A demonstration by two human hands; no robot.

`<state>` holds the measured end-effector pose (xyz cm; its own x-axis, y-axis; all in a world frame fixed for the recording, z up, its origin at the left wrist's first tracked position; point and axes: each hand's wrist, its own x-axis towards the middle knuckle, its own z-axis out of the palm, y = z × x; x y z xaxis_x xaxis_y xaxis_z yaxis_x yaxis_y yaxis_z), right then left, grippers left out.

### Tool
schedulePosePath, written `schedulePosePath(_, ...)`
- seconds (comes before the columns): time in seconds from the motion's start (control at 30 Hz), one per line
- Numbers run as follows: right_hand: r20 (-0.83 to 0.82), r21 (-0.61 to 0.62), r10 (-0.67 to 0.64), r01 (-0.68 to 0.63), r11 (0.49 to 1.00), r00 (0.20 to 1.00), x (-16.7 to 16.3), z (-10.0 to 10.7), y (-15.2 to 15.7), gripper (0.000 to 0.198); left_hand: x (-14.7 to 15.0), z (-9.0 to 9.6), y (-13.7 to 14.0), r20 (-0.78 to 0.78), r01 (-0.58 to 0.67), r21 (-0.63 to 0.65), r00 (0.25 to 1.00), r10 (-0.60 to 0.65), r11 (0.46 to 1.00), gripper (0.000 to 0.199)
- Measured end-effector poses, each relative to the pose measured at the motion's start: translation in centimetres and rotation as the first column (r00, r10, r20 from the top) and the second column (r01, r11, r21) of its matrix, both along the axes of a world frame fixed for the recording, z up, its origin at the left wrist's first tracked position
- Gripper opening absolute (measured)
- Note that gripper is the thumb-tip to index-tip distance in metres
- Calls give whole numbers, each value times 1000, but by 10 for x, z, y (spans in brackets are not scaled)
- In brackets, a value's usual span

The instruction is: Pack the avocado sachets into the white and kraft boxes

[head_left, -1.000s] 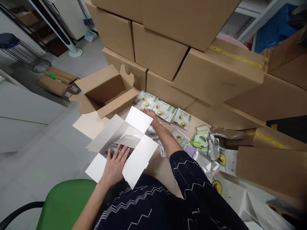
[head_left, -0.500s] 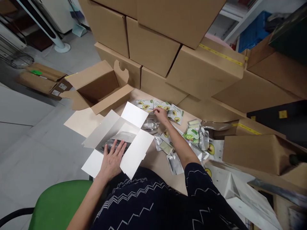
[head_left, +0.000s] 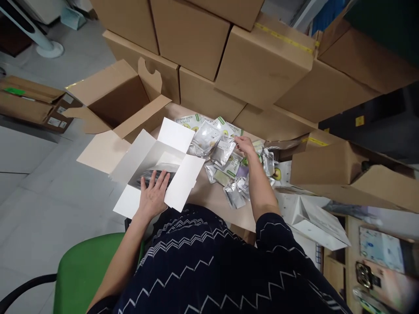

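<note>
Stacked brown cartons [head_left: 193,48] form a wall behind the pale surface [head_left: 212,196], and beside them we see an open brown carton [head_left: 144,120] with its flaps out. Nearer to us stands a white box [head_left: 178,137], its flaps spread and its mouth facing up towards us. Our left hand [head_left: 153,196] lies over its near edge, fingers open and spread above the dark, shiny contents; we cannot tell how firmly they press. Our right hand [head_left: 245,146] is out over the surface, its fingers closed in a pinch on the upper corner of a silver pouch [head_left: 222,150]. That pouch lies to the right of the white box, over a printed avocado packet [head_left: 231,165] and against another foil pouch [head_left: 207,136]. It looks longer than wide, and its long axis slants from the fingers at upper right down to lower left, its free end pointing towards the box's right-hand flap. We judge the step in hand to be picking or sorting pouches one-handed while the other hand minds the box. Our next move seems to call for keeping that corner pinched and drawing the pouch clear of its neighbours without dragging them along.
</note>
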<state>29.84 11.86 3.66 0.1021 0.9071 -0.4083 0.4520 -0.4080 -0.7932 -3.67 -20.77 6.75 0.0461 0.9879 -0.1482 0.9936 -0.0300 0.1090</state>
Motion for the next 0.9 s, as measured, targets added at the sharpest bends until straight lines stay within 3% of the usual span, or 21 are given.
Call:
schedulePosePath(0.07,175,-8,114,-114,993,978,-11,1,-6,23,0,1,0,0,8,-1,1000,-8,1000,89)
schedulePosePath(0.13,324,-62,282,-277,959,903,-26,6,-9,23,1,2,0,4,9,-2,1000,-9,1000,90)
schedulePosePath(0.23,372,-114,460,-452,885,806,-43,24,-11,17,2,2,0,11,3,0,1000,-3,1000,87)
schedulePosePath(0.33,536,104,438,-571,814,722,-44,65,-21,15,3,0,0,18,-4,3,1000,4,1000,84)
schedulePosePath(0.4,593,361,322,-601,714,738,-41,105,-37,24,3,-3,0,22,-7,-2,1000,7,1000,83)
schedulePosePath(0.5,440,654,258,-504,564,860,-48,166,-72,35,3,-6,0,17,-9,-21,1000,9,1000,84)
schedulePosePath(0.6,342,716,409,-517,470,846,-82,198,-109,33,3,-5,1,10,-11,-43,1000,12,999,85)
schedulePosePath(0.7,478,575,578,-733,363,661,-138,186,-135,29,3,1,2,4,-15,-76,1000,16,997,87)
schedulePosePath(0.8,671,191,670,-947,257,317,-193,148,-150,28,5,8,2,-5,-9,-102,1000,9,995,88)
schedulePosePath(0.9,632,-167,775,-976,143,5,-226,110,-156,25,6,14,2,-11,-4,-116,1000,3,993,92)
